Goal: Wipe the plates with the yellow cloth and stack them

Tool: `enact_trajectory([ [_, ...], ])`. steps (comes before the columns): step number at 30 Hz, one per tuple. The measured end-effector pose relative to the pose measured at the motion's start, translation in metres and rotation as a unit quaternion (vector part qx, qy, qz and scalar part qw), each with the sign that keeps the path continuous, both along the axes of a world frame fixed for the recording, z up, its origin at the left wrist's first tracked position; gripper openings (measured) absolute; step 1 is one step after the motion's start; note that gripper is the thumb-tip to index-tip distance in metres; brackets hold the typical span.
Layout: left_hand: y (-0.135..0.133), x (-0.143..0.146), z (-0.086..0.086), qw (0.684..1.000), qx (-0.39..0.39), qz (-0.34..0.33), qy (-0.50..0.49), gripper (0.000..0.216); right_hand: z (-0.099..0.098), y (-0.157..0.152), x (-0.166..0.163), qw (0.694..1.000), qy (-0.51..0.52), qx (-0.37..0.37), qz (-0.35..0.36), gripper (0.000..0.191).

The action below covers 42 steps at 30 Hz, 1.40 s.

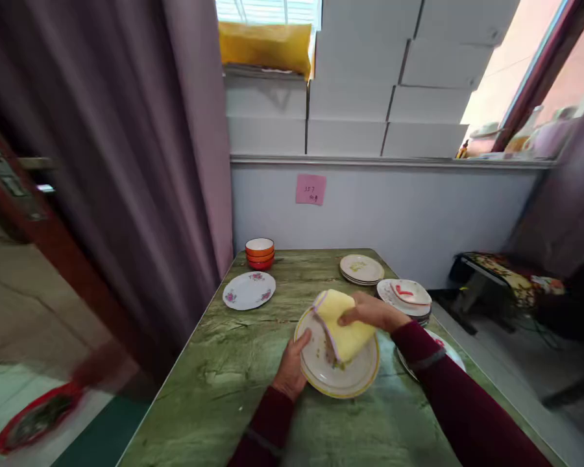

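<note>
Table [233, 363]: green marbled top, the largest thing in view, running away from the camera to a pale wall. Purple curtain [126, 162] hangs along its left side; white boxes [370, 78] are stacked on the sill above.

Plate [321, 379]: cream with a yellow rim, over the near middle of the table, tilted. Cannot tell whether its far edge rests on the top. Some brownish residue shows on its face beside the cloth.

Yellow cloth [345, 331]: folded pad with a lilac edge, lying on the plate's face.

Left hand [292, 373]: closed on the plate's near-left rim, thumb on the upper face, fingers hidden beneath.
Right hand [372, 311]: clasped over the top of the cloth, pressing it against the plate.

Handling, by judgement — the plate looks ceramic: stiff, moderately heavy, breakable, with a glazed face likely slick. The rim is the sound place to hold, thumb above and fingers below. The cloth is soft and light, and bunches anywhere.

Around it: two plate stacks [361, 268] [406, 295] at the far right, a floral plate [249, 290] far left, orange bowls [259, 253] behind that — all well apart from the hands. Pink note [310, 189] on the wall.
</note>
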<state>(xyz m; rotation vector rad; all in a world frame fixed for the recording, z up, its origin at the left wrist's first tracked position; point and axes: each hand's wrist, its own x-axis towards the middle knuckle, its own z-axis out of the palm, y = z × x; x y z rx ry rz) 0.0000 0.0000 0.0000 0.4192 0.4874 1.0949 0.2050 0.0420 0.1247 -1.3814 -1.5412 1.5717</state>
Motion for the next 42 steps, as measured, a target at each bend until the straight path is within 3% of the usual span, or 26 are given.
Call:
enact_trajectory([
  [5, 0.007, -0.008, -0.001, 0.997, -0.002, 0.049, -0.054, 0.040, -0.010, -0.003, -0.014, 0.996, 0.067, 0.009, -0.052, 0.026],
  [9, 0.015, -0.015, -0.009, 0.987, -0.024, 0.068, -0.146, 0.045, -0.039, -0.012, -0.039, 0.974, 0.156, 0.030, -0.164, 0.043],
  [15, 0.011, -0.010, -0.018, 0.974, -0.070, 0.155, -0.149, 0.051, -0.091, -0.032, -0.089, 0.881, 0.244, 0.067, -0.400, 0.069],
  [20, 0.002, 0.004, -0.001, 0.969, -0.092, 0.191, -0.130, 0.053, -0.119, -0.062, -0.129, 0.803, 0.354, 0.058, -0.475, 0.070],
  [23, -0.005, 0.009, 0.009, 0.973, -0.083, 0.195, -0.095, 0.049, -0.126, -0.066, -0.130, 0.777, 0.430, 0.018, -0.459, 0.065],
  [27, -0.014, -0.002, 0.019, 0.980, -0.043, 0.191, -0.031, 0.036, -0.122, -0.051, -0.096, 0.788, 0.468, -0.028, -0.398, 0.059],
  [32, -0.015, -0.036, 0.045, 0.975, 0.037, 0.194, 0.100, 0.024, -0.112, -0.040, -0.044, 0.848, 0.446, -0.057, -0.281, 0.048],
  [36, -0.013, -0.043, 0.067, 0.980, 0.051, 0.095, 0.167, 0.032, -0.107, -0.041, -0.025, 0.901, 0.390, -0.049, -0.182, 0.044],
  [39, -0.014, -0.033, 0.067, 0.978, 0.043, 0.055, 0.197, 0.034, -0.105, -0.042, -0.019, 0.915, 0.377, -0.056, -0.129, 0.045],
  [42, -0.017, -0.020, 0.056, 0.976, 0.019, 0.126, 0.179, 0.031, -0.105, -0.041, -0.017, 0.908, 0.389, -0.065, -0.138, 0.046],
])
